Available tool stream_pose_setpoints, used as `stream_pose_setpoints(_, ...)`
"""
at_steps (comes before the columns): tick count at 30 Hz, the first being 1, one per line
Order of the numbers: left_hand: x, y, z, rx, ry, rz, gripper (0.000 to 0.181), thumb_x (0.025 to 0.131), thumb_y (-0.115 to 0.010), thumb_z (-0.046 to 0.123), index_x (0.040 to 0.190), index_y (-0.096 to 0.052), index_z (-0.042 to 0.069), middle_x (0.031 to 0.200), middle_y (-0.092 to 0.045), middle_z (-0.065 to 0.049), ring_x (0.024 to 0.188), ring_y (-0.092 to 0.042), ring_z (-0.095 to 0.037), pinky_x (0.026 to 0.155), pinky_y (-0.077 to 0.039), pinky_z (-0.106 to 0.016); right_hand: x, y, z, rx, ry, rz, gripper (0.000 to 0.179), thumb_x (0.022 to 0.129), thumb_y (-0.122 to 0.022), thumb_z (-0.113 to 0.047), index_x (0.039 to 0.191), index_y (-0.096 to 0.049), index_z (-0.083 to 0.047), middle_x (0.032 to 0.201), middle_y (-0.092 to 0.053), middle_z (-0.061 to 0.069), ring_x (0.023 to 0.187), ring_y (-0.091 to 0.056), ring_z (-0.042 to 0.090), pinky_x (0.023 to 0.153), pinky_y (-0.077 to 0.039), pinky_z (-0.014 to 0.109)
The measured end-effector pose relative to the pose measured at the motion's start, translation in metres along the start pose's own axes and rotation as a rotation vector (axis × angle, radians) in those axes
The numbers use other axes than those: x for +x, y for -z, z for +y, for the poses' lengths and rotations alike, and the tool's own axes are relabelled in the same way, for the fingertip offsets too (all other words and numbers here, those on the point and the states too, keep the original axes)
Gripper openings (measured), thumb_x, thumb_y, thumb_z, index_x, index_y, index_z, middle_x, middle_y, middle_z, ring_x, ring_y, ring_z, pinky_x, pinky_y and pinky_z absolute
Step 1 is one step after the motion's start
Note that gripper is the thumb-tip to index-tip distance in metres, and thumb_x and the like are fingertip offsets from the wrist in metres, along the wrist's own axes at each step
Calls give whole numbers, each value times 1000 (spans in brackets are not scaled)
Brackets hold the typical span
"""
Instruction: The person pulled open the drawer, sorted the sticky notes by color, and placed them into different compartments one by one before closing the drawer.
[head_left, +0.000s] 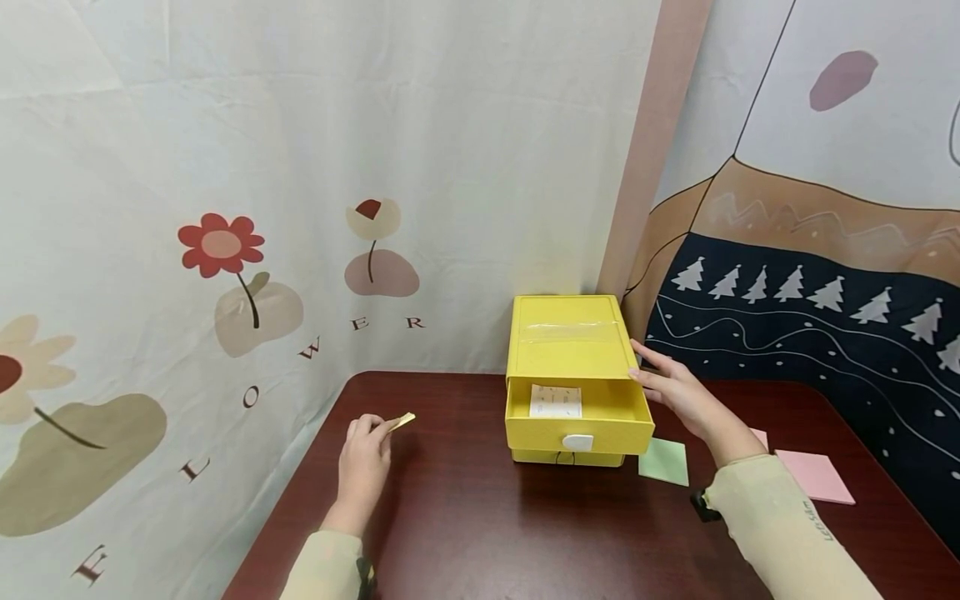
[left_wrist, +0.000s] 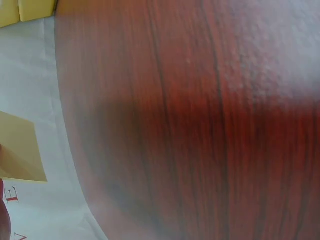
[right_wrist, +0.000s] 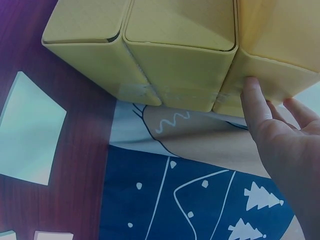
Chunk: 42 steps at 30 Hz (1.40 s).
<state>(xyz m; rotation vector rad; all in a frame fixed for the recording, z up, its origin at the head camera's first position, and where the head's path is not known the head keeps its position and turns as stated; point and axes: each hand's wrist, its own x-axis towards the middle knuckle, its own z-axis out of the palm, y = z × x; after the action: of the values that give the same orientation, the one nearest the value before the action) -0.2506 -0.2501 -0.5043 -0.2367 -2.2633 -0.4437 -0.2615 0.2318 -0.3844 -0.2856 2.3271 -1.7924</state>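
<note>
My left hand (head_left: 364, 460) pinches a small yellow sheet of paper (head_left: 403, 422) between thumb and fingers above the table's left part. In the left wrist view the sheet (left_wrist: 21, 147) shows flat, with only fingertips at the edge. My right hand (head_left: 678, 398) touches the right side of a yellow drawer box (head_left: 566, 333) with extended fingers. Its top drawer (head_left: 536, 435) is pulled out and has a white tab on the front. A white printed paper (head_left: 555, 402) lies inside the drawer. Fingertips press the upper unit's side wall in the right wrist view.
On the dark red table (head_left: 457, 517), a green paper pad (head_left: 664, 462) lies just right of the box. Pink pads (head_left: 816, 477) lie farther right, partly behind my right forearm. Printed curtains (head_left: 450, 167) hang close behind the table and box.
</note>
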Motion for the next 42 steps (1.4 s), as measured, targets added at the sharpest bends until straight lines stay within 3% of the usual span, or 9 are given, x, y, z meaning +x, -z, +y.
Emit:
stream_pose_setpoints(9, 7, -2, 11, -31, -100, 65, 29, 73, -70, -10, 92, -76, 11, 85, -56, -6, 81, -52, -26, 58, -48, -39, 0, 0, 0, -2, 2, 0, 73, 96, -52, -38, 154, -11, -19, 157, -13, 20, 127, -46, 32, 106, -33, 53)
stream_pose_setpoints(18, 17, -3, 27, -60, -158, 116, 32, 70, -71, -12, 91, -77, 12, 84, -57, -6, 79, -52, -27, 61, -48, -38, 0, 0, 1, -2, 7, -3, 73, 96, -52, -38, 154, -12, -19, 156, -14, 20, 122, -51, 22, 106, -33, 52)
stream_pose_setpoints(27, 25, 0, 43, -106, -207, 152, 36, 68, -69, -14, 92, -77, 12, 84, -57, -7, 78, -51, -26, 64, -47, -36, 0, 0, 0, 0, 7, -4, 73, 96, -52, -39, 154, -11, -19, 157, -13, 20, 129, -43, 36, 106, -33, 53)
stream_pose_setpoints(42, 40, 4, 64, -193, -269, 221, 32, 72, -65, -13, 88, -77, 11, 82, -56, -7, 78, -51, -25, 66, -46, -34, 0, 0, 0, -5, 6, 1, 73, 96, -52, -39, 154, -12, -19, 156, -15, 20, 128, -45, 33, 106, -33, 52)
